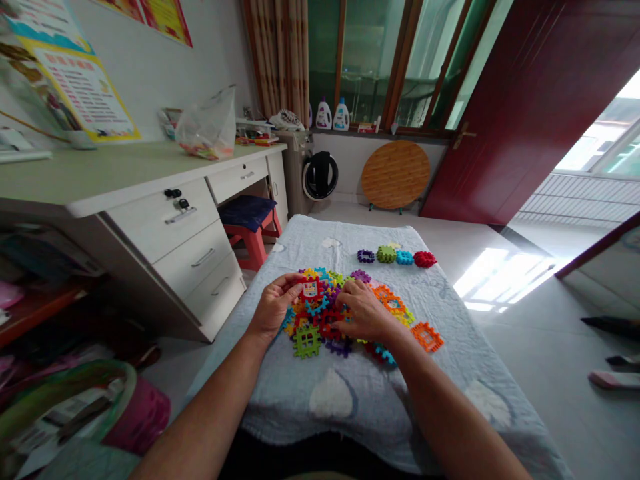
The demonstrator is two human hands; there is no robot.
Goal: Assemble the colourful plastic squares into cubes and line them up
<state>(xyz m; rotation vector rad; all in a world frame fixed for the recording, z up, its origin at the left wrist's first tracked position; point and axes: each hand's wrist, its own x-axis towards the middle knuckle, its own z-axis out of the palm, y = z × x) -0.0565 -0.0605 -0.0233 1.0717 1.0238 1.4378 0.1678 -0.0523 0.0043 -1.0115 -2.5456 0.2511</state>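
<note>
A pile of colourful plastic interlocking pieces lies on a table with a grey-blue cloth (330, 395). My left hand (274, 303) pinches a red square piece (311, 289) at the pile's left side. My right hand (364, 310) is over the pile's right part, fingers bent down among the pieces; what they touch is hidden. A green square piece (307, 341) lies at the near left edge, and an orange one (427, 337) at the right. Farther back stand a purple assembled block (366, 256), a green one (387, 254), a blue one (405, 257) and a red one (425, 259) in a row.
To the left is a white desk (165, 217) with a plastic bag (207, 130) on top. A stool (253, 223) stands beside it. Beyond the table are a washing machine (297, 167) and a round wooden board (396, 173). A pink bin (143, 417) sits at lower left.
</note>
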